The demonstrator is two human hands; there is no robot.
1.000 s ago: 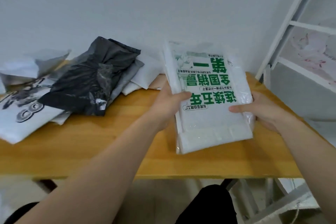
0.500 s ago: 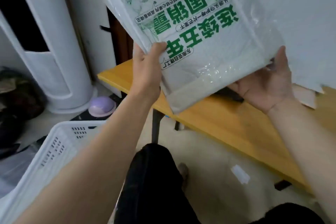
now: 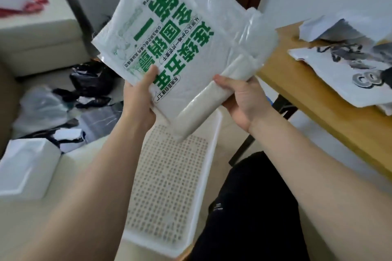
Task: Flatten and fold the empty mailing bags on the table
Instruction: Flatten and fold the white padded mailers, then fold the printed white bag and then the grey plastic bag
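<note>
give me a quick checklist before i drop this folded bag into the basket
1. Left hand grips the folded bag: ok, thumb on top at its near left edge.
2. Right hand grips it too: ok, at the near right corner.
3. Fold staying flat: not ok, the near flap is rolled and bulging.
4. Bag over the basket: ok, its lower edge hangs above the far end.
5. Basket has room: ok, the mesh bottom that shows is bare.
6. More bags waiting on the table: ok, a printed bag lies there.
</note>
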